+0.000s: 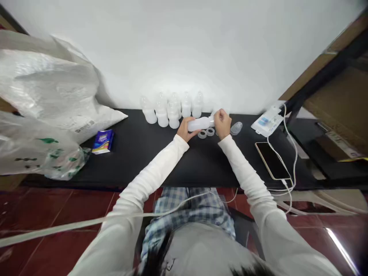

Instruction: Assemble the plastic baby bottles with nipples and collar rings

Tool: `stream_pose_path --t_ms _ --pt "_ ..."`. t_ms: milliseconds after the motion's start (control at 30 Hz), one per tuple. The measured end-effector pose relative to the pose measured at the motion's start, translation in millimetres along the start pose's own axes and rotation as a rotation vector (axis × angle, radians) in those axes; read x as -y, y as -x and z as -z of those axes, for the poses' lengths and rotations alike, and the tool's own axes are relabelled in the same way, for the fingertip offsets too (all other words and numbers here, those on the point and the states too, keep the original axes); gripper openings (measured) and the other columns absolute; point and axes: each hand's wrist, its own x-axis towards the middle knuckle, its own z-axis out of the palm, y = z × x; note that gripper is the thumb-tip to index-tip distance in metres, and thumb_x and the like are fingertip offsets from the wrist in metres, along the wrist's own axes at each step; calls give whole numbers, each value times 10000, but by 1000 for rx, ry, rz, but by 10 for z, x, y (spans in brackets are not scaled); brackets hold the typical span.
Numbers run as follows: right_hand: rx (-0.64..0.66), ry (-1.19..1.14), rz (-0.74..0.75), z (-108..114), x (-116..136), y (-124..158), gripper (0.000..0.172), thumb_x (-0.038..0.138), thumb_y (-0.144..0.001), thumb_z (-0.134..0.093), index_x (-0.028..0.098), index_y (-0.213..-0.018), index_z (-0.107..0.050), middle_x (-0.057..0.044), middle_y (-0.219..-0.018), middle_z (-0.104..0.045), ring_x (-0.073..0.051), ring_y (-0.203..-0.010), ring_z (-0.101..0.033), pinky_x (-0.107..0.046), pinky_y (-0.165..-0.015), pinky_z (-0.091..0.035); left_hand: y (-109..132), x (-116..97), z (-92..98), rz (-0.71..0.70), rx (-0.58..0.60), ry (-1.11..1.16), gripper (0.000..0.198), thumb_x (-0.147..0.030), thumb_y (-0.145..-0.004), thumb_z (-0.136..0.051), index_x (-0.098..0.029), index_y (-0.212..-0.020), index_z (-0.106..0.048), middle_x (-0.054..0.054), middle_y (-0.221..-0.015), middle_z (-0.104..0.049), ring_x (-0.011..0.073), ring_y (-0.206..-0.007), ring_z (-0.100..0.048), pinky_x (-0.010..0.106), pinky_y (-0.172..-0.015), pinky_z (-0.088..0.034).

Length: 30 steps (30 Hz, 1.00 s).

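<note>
"Where is the white bottle (199, 124) lying?"
"It's spanning the gap between the left hand (184, 129) and the right hand (223, 124), just right of the frame's centre, its long axis running left to right."
"What are the hands doing?"
"The left is clamping the base end; the right is touching the neck end, fingers curled, its exact grip not showing."

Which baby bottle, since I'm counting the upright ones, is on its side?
The white baby bottle gripped by the left hand, its neck end at the right hand: it lies horizontally, while the clustered bottles by the wall stand upright.
</note>
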Motion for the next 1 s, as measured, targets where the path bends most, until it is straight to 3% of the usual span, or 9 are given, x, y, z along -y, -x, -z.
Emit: stream_pose_path --t_ms 200,367,500,600,700,767,833,900,1000 --pt "-27 -48 -1 67 -35 148 480 559 -942 -385 232 -594 -335 51 -547 -333 -105 -545 -373 -278 -564 -342 37 -219 21 152 -50 128 635 -774 -765 -587 -200 -1037 -592 96 -1021 -678 229 -957 -670 339 -830 -527" --pt "90 -71 262 88 106 242 353 550 -873 -572 238 -722 -504 6 -687 -578 -152 -641 -552 -311 -651 -467 -18 -328 38 650 -202 447 674 -819 -844 -369 -189 -823 -609 42 -701 -622 143 -562 -581 254 -454 -411" --pt "303 -290 350 126 138 205 337 499 -826 -676 260 -1031 -555 -71 -1049 -666 -242 -1038 -643 -407 -910 -521 -102 -292 91 935 -295 578 589 -742 -868 -444 -178 -773 -583 4 -558 -546 90 -399 -451 215 -353 -287" --pt "453 -411 259 188 116 165 488 569 -856 -606 283 -1224 -464 -94 -1264 -627 -278 -1285 -551 -479 -1034 -472 -126 -245 109 912 -364 587 549 -718 -845 -517 -179 -767 -585 -4 -564 -539 82 -404 -454 206 -346 -292" --pt "443 -381 157 240 96 148 517 625 -897 -513 300 -1293 -444 -78 -1371 -586 -283 -1340 -512 -483 -1037 -463 -100 -219 89 822 -352 575 581 -761 -787 -562 -183 -736 -597 3 -598 -537 90 -430 -471 216 -340 -311" --pt "403 -321 102 249 82 148 484 638 -908 -499 290 -1244 -511 -65 -1284 -636 -262 -1199 -603 -431 -962 -500 -72 -214 75 753 -334 564 618 -799 -743 -577 -183 -723 -607 13 -636 -542 101 -477 -495 221 -353 -348" --pt "431 -231 40 248 62 150 440 649 -898 -522 260 -1085 -607 -39 -1005 -706 -215 -904 -666 -370 -825 -526 -51 -211 73 681 -320 550 645 -827 -720 -571 -183 -723 -614 18 -660 -538 111 -526 -514 224 -374 -386" --pt "515 -172 -32 258 34 144 427 649 -886 -544 239 -943 -649 3 -738 -666 -163 -652 -602 -327 -688 -512 -43 -205 83 633 -315 524 657 -838 -719 -559 -184 -729 -620 20 -666 -532 117 -555 -520 225 -390 -407" --pt "627 -241 -14 320 -13 105 380 575 -854 -635 251 -1048 -673 -8 -870 -702 -164 -704 -623 -309 -648 -515 -55 -200 97 634 -313 505 662 -842 -725 -544 -184 -731 -616 28 -679 -549 121 -561 -526 227 -385 -401"
